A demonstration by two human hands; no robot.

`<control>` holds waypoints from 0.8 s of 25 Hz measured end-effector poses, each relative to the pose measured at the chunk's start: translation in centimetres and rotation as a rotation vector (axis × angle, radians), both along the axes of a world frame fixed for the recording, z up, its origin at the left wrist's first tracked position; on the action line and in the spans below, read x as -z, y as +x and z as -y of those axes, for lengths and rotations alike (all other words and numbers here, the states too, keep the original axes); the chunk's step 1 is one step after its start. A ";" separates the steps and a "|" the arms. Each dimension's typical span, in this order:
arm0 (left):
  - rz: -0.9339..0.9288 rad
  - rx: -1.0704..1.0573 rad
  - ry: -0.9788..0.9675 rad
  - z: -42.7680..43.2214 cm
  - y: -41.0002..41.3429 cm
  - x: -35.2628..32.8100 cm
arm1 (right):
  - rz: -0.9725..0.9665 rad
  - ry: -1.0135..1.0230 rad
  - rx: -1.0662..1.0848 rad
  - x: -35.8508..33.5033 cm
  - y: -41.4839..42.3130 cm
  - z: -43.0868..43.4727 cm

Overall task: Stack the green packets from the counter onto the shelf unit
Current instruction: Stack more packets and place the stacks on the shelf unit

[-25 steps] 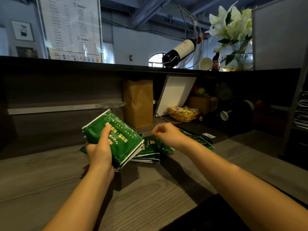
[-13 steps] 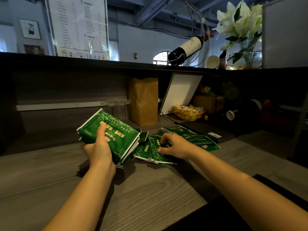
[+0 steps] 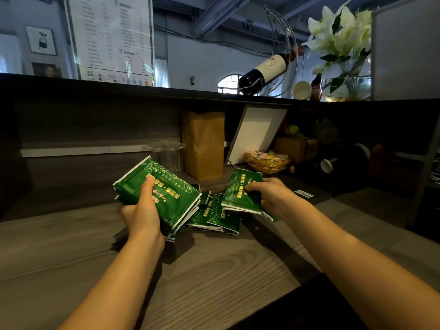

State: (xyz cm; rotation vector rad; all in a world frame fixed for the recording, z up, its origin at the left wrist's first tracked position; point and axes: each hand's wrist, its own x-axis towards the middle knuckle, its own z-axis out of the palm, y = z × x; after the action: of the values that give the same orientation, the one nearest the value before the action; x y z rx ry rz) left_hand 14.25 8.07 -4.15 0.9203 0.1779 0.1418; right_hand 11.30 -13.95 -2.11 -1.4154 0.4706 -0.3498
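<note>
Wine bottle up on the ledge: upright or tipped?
Tipped. The wine bottle leans at a slant in a curved wire holder, base low on the left, neck raised to the right.

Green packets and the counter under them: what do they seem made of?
The green packets look like glossy printed plastic or foil film: highlights glint on their creased faces, with white sealed edges. The counter looks like matte grey wood or wood-grain laminate, going by its streaked grain; which, I cannot tell.
</note>
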 end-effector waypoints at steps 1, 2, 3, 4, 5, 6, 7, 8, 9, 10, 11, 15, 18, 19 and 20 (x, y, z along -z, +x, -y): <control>0.000 -0.001 0.001 0.0 0.1 0.1 | -0.008 0.012 -0.016 0.0 0.1 -0.5; 0.002 -0.001 0.001 0.0 0.1 0.1 | -0.040 -0.011 -0.045 0.3 0.2 -1.0; 0.003 0.002 0.001 0.0 0.1 0.1 | -0.098 -0.090 -0.086 0.6 0.4 -1.7; 0.003 0.004 0.000 0.0 0.0 0.0 | -0.185 -0.240 -0.132 0.9 0.5 -2.3; 0.004 0.007 0.000 0.0 0.0 0.0 | -0.277 -0.417 -0.171 1.4 0.8 -2.7; 0.005 0.010 0.000 0.1 0.1 0.1 | -0.345 -0.572 -0.188 1.8 1.1 -3.0; 0.006 0.012 0.002 0.1 0.1 0.1 | -0.378 -0.658 -0.186 2.1 1.6 -3.1; 0.008 0.013 0.005 0.1 0.3 0.2 | -0.393 -0.677 -0.188 2.1 1.9 -3.1; 0.010 0.015 0.007 0.2 0.4 0.3 | -0.394 -0.653 -0.187 2.1 2.1 -3.0; 0.010 0.018 0.011 0.2 0.5 0.4 | -0.394 -0.631 -0.188 2.0 2.2 -3.0; 0.011 0.021 0.015 0.2 0.6 0.5 | -0.397 -0.616 -0.193 1.8 2.3 -2.9; 0.018 0.029 0.017 0.3 0.7 0.7 | -0.395 -0.571 -0.185 1.9 2.1 -2.8; 0.014 0.023 0.031 0.5 0.7 0.9 | -0.378 -0.611 -0.180 1.8 2.0 -3.1; 0.010 0.023 0.038 0.5 0.7 0.9 | -0.385 -0.636 -0.183 1.6 2.0 -3.3; 0.005 0.025 0.044 0.6 0.8 0.9 | -0.397 -0.649 -0.183 1.5 2.0 -3.4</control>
State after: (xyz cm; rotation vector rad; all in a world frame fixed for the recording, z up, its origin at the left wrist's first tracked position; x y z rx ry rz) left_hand 15.00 7.49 -5.09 0.9660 0.1593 0.1255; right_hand 13.26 -10.55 -3.59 -2.1639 0.5699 -0.0628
